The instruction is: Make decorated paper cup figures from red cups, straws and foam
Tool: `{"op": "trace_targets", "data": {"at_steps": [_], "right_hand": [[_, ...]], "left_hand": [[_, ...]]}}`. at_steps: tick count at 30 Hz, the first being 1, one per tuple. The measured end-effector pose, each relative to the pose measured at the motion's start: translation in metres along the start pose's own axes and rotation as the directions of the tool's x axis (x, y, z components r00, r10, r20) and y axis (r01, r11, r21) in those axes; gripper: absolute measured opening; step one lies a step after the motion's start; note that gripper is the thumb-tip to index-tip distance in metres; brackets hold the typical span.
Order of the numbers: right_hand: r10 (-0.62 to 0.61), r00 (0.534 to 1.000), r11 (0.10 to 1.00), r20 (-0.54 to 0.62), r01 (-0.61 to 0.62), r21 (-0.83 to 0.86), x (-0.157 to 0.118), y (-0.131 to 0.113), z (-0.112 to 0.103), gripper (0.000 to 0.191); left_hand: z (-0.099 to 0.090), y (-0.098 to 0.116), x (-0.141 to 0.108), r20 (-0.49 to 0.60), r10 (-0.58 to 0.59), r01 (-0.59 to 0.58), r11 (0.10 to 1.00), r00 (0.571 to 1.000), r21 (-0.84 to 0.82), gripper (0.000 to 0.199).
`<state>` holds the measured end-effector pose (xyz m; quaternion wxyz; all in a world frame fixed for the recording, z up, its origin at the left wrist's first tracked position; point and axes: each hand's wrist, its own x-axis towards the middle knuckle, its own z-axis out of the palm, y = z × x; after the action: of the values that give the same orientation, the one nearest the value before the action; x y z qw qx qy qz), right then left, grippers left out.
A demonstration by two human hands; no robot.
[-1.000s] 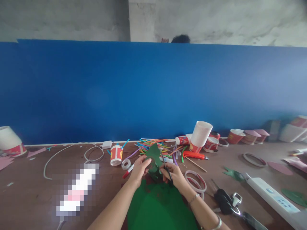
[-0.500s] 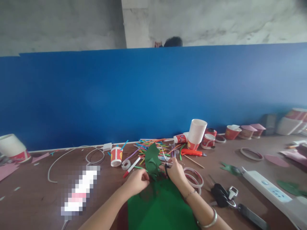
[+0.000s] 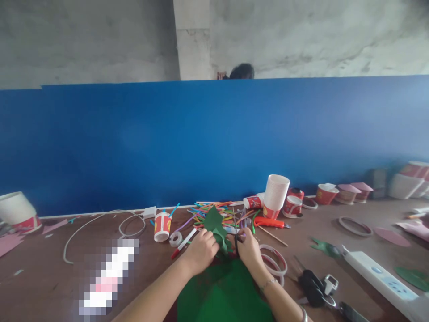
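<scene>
My left hand [image 3: 201,251] is closed on a curled piece of dark green paper [image 3: 214,218], whose pointed end stands up beyond the fingers. My right hand [image 3: 248,248] grips a pair of scissors [image 3: 236,239] by the black handles, blades pointing up and away beside the paper. Whether the blades touch the paper I cannot tell. Below both hands lies a larger green sheet [image 3: 228,293]. Just behind are a pile of coloured sticks [image 3: 201,210], a red-capped marker [image 3: 183,243] and a roll of clear tape [image 3: 175,239].
A cup with straws [image 3: 162,226] stands left of the pile. To the right are stacked paper cups [image 3: 276,197], an orange utility knife [image 3: 269,222], tape rings [image 3: 273,259], keys [image 3: 313,286] and a power strip [image 3: 378,273]. A blue partition [image 3: 214,143] closes the back; a person's head shows above it.
My left hand has moved right and up onto the green paper. The scissors have swung more upright, and the view has tilted slightly upward.
</scene>
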<state>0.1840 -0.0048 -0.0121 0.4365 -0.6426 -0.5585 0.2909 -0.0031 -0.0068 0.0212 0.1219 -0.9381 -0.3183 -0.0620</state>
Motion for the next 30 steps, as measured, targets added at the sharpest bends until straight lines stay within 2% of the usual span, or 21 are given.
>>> {"op": "trace_targets", "data": {"at_steps": [3, 6, 9, 11, 13, 16, 20, 26, 30], "right_hand": [[0.004, 0.999, 1.000, -0.054, -0.005, -0.017, 0.002, 0.001, -0.001, 0.027], [0.026, 0.999, 0.999, -0.022, -0.026, -0.029, 0.001, -0.002, -0.002, 0.030], [0.084, 0.996, 0.996, 0.016, -0.084, -0.021, 0.000, -0.004, -0.002, 0.033], [0.111, 0.994, 0.994, 0.027, -0.110, -0.011, 0.000, -0.003, -0.001, 0.035], [0.111, 0.993, 0.994, 0.033, -0.110, -0.007, 0.000, -0.002, 0.001, 0.036], [0.082, 0.996, 0.996, 0.026, -0.081, -0.026, 0.000, -0.001, 0.002, 0.036], [0.011, 1.000, 0.997, 0.027, -0.009, -0.081, -0.001, -0.002, 0.001, 0.029], [-0.085, 0.994, 0.988, 0.075, 0.094, -0.125, -0.002, -0.005, -0.003, 0.015], [-0.093, 0.994, 0.972, 0.054, 0.102, -0.212, -0.002, -0.005, -0.004, 0.013]], "left_hand": [[0.005, -0.006, 0.007, -0.054, -0.017, 0.019, 0.999, 0.998, 0.038, 0.015], [0.010, -0.016, 0.009, -0.097, -0.100, 0.101, 0.995, 0.990, 0.009, 0.016], [0.011, -0.023, 0.006, -0.127, -0.214, 0.204, 0.975, 0.969, -0.087, 0.017], [0.009, -0.023, 0.001, -0.138, -0.229, 0.204, 0.963, 0.964, -0.174, 0.025], [0.006, -0.022, -0.002, -0.134, -0.184, 0.148, 0.959, 0.974, -0.242, 0.032], [0.004, -0.019, -0.004, -0.095, -0.119, 0.091, 0.962, 0.988, -0.256, 0.031], [0.006, -0.016, 0.003, -0.059, -0.109, 0.098, 0.981, 0.992, -0.167, 0.022], [0.014, -0.015, 0.008, -0.104, -0.209, 0.192, 0.969, 0.972, -0.153, 0.014], [0.012, -0.028, -0.001, -0.157, -0.343, 0.310, 0.929, 0.926, -0.203, 0.023]]}}
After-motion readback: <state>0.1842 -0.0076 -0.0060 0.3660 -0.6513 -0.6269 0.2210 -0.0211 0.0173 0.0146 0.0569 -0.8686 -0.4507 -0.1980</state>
